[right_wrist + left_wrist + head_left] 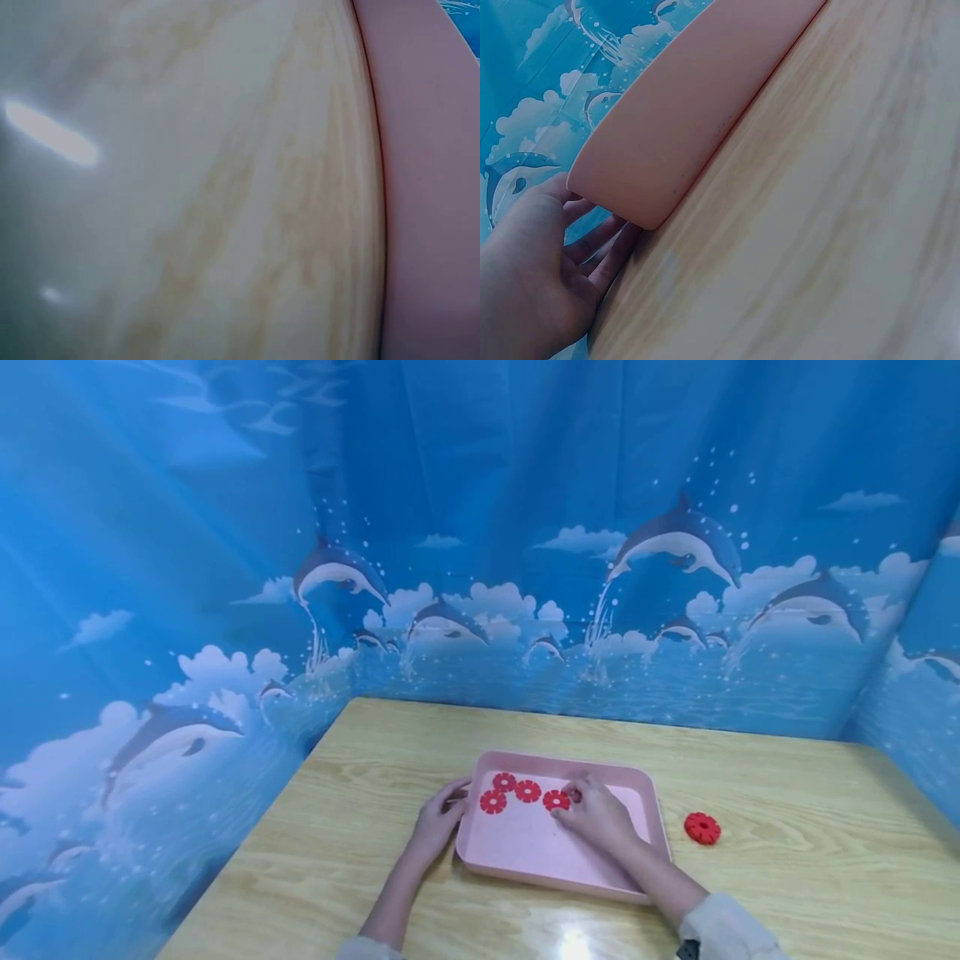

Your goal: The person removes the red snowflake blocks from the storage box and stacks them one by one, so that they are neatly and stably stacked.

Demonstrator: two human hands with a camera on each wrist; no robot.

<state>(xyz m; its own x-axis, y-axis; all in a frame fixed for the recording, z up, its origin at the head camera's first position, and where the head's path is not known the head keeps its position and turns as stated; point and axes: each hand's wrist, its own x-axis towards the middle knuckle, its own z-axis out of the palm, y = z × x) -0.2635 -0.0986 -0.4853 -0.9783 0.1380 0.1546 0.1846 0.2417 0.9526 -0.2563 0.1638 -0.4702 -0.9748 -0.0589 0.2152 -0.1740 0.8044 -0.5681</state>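
Note:
Several red notched discs lie at the left and middle of a pink tray (525, 878). My right hand (600, 818) reaches over the tray and pinches the rightmost red disc (556, 800) by its right edge, between thumb and fingers. At the tray's left side, my left hand (435, 827) touches the outer wall with relaxed fingers. In the left wrist view this hand (544, 262) is against a corner of the tray (667, 127), its fingers partly hidden behind it. The right wrist view shows the tray's wall (435, 187) but no hand.
Another red notched piece (702, 828), seemingly a small stack, is on the wooden table (405, 735) to the right of the tray. A blue curtain (480, 527) with dolphins hangs behind and beside the table.

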